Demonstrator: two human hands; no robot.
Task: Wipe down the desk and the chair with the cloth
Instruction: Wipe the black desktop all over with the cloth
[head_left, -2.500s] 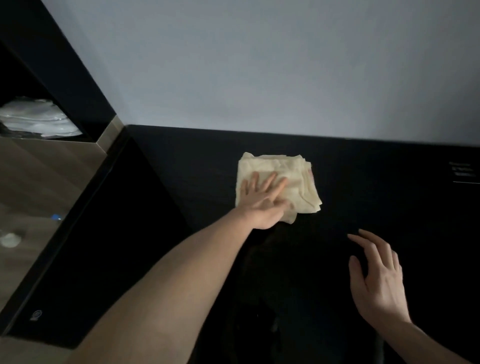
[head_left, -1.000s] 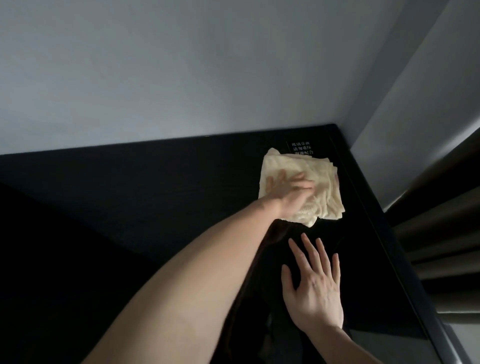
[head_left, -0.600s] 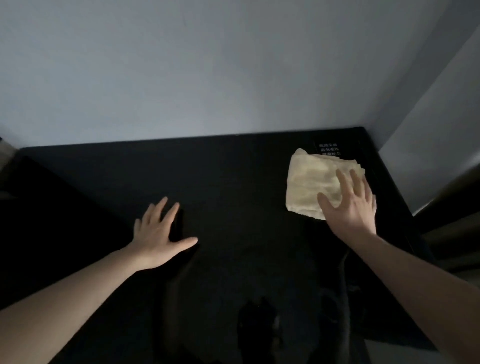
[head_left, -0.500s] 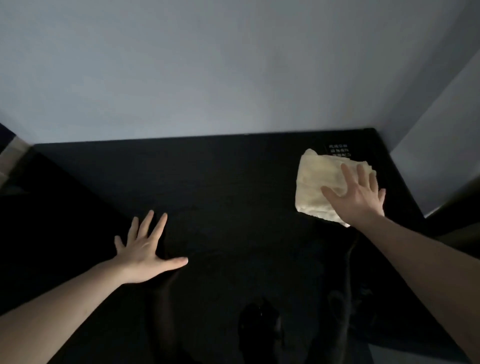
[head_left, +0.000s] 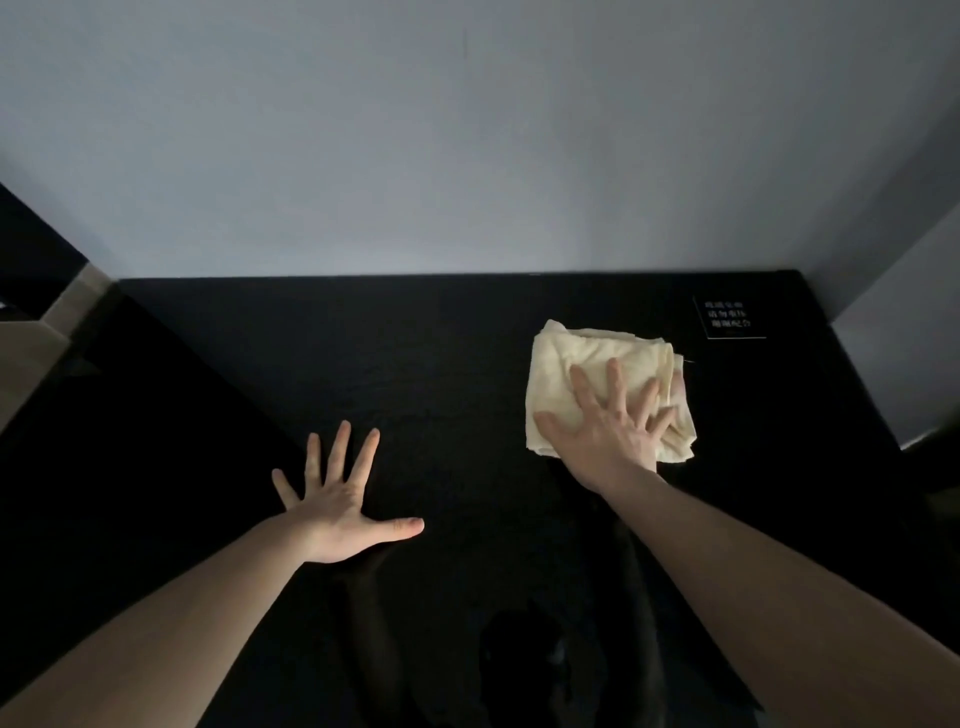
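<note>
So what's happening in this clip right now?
A person is wiping a dark desk that sits against a pale wall. The right hand lies flat, fingers spread, on a folded cream cloth near the desk's far right corner, just short of a small dark sign with white lettering. The left hand rests open on the bare desk surface to the left, holding nothing. No chair can be made out in this dim view.
</note>
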